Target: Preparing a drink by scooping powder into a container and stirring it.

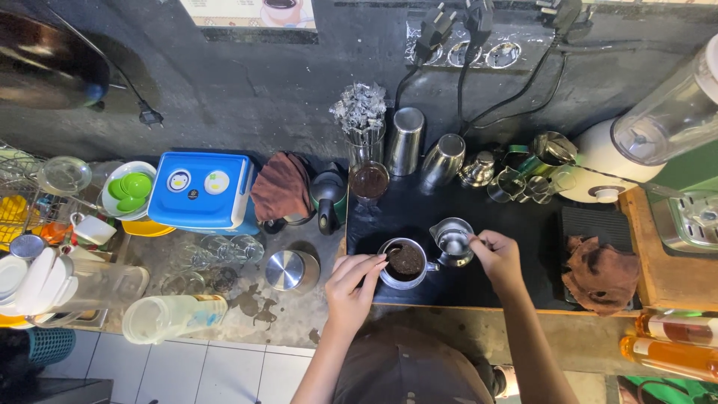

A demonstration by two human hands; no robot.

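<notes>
Left hand (351, 288) pinches the rim of the grounds-filled filter cup (404, 262) on the near mat (523, 239) while right hand (495, 254) grips the small pitcher (452, 243) just right; pouring appears next, requiring a steady tilt.

- Even, fairly bright light falls from above; colours read true.
- The dark wall (247, 82) at 12 o'clock soaks up light and stays dull.
- Glare sits on the steel cups (422, 150) and on the blender jar (669, 112) at 2 o'clock.
- Soft, short shadows lie under the hands.
- Wide-lens bending curves the edges, most at 9 and 3 o'clock.
- The centre is sharp; the corners soften slightly.
</notes>
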